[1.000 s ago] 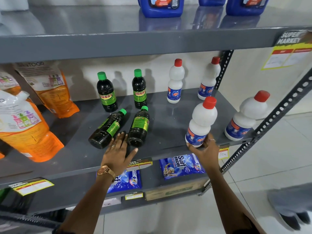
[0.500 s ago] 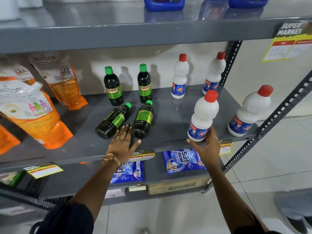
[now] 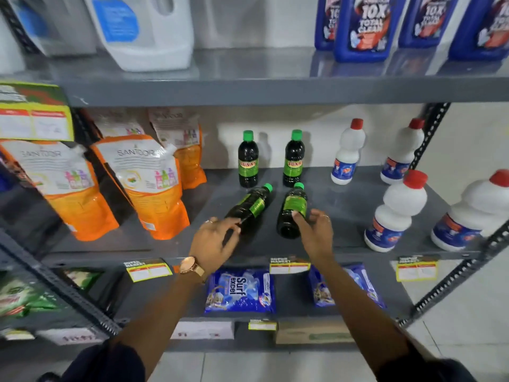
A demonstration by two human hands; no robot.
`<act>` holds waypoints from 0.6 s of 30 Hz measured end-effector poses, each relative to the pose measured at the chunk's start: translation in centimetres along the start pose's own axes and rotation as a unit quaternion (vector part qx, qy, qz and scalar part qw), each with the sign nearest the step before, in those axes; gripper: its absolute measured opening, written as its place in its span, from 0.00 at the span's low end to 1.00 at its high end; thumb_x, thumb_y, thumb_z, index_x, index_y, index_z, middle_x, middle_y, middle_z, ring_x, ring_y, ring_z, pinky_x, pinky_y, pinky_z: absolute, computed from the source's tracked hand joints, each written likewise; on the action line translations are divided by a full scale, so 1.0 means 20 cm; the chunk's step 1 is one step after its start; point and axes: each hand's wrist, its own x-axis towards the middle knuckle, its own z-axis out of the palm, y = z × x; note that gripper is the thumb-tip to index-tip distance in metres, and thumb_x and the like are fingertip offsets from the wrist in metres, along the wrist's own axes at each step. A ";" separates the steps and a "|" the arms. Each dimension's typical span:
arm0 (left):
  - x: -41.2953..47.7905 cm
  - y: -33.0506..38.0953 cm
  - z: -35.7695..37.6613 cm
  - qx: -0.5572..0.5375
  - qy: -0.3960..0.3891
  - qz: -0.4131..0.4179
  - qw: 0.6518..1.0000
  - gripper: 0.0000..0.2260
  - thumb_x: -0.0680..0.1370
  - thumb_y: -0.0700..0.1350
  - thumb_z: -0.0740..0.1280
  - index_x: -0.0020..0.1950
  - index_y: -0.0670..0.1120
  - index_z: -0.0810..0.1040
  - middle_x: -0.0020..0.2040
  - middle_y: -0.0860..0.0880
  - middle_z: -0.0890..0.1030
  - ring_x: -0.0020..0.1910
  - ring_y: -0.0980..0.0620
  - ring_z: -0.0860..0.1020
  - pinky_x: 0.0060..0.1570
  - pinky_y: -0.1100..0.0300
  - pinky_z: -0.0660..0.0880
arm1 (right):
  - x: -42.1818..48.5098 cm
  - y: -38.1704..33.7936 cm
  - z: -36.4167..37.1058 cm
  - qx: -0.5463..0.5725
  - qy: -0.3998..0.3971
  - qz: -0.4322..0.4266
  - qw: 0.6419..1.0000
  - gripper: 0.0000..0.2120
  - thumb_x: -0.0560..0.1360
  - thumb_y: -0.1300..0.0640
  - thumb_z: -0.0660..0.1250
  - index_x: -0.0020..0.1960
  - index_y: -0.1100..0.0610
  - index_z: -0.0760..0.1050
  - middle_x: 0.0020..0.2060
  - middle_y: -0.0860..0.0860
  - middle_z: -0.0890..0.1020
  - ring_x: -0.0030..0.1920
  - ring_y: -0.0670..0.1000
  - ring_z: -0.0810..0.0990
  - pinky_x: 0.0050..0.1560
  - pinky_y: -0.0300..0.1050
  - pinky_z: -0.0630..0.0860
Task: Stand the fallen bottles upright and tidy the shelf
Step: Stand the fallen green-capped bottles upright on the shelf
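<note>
Shelf: middle grey metal shelf (image 3: 344,238), the one I am working at.
Fallen, left: dark Sunny bottle (image 3: 249,206) with green cap lies on its side, cap toward the back wall, base toward me.
Fallen, right: second dark Sunny bottle (image 3: 292,209) also on its side, just beside the first, apart from it, base toward the shelf edge.
Left hand (image 3: 213,242): over the base end of the left fallen bottle, fingers curled onto it. Contact looks likely; whether I have closed around it I cannot tell, since the hand hides the base.
Right hand (image 3: 315,231): fingers spread, thumb touching the lower flank of the right fallen bottle, other fingers off to its right side. Not yet clamped on it.
Standing, dark: two Sunny bottles (image 3: 248,161) upright at the back, directly behind the fallen pair.
Standing, white: four white red-capped bottles (image 3: 396,213) upright on the right part of the shelf, two at the back and two near the front edge. None of these is down.
Pouches: orange Santoor refill pouches (image 3: 146,186) lean at the left, not touched.
Done, by my reading: the white group needs no righting.
Left to do: both dark bottles still down; they want tipping up onto their bases and lining in front of the standing pair.
Progress: roughly midway at best; the last two righting moves are just starting.
</note>
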 end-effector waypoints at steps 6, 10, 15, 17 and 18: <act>0.02 -0.31 -0.01 0.055 -0.076 -0.120 0.988 0.24 0.74 0.54 0.54 0.64 0.41 0.69 0.56 0.36 0.77 0.54 0.36 0.74 0.55 0.47 0.71 | 0.32 -0.09 0.19 -0.085 -0.034 0.174 0.981 0.55 0.52 0.29 0.72 0.69 0.61 0.66 0.65 0.59 0.73 0.64 0.61 0.73 0.65 0.57 0.70; 0.00 -0.38 0.07 0.064 -0.146 -0.132 0.978 0.27 0.76 0.52 0.51 0.70 0.37 0.62 0.70 0.35 0.65 0.71 0.37 0.61 0.70 0.48 0.56 | 0.32 -0.11 0.26 -0.105 0.005 0.176 0.979 0.43 0.59 0.39 0.76 0.65 0.62 0.70 0.60 0.59 0.77 0.59 0.60 0.76 0.60 0.54 0.74; -0.01 -0.41 0.09 0.077 -0.147 -0.112 0.980 0.27 0.76 0.53 0.47 0.72 0.39 0.61 0.72 0.37 0.63 0.72 0.38 0.59 0.71 0.47 0.54 | 0.19 -0.15 0.29 0.005 0.140 0.100 0.985 0.33 0.64 0.48 0.77 0.60 0.65 0.70 0.55 0.62 0.79 0.55 0.63 0.78 0.49 0.49 0.73; -0.01 -0.41 0.10 0.069 -0.140 -0.113 0.981 0.29 0.75 0.54 0.46 0.71 0.39 0.62 0.71 0.37 0.65 0.71 0.37 0.60 0.71 0.45 0.57 | 0.14 -0.14 0.28 0.000 0.178 0.018 0.984 0.34 0.65 0.47 0.76 0.63 0.62 0.67 0.54 0.62 0.80 0.54 0.64 0.79 0.51 0.51 0.73; -0.01 -0.41 0.10 0.068 -0.137 -0.113 0.982 0.29 0.75 0.54 0.46 0.71 0.39 0.63 0.71 0.37 0.65 0.71 0.37 0.61 0.70 0.45 0.57 | 0.14 -0.13 0.27 -0.018 0.180 -0.013 0.983 0.36 0.65 0.44 0.76 0.63 0.60 0.65 0.53 0.61 0.80 0.53 0.64 0.79 0.52 0.54 0.74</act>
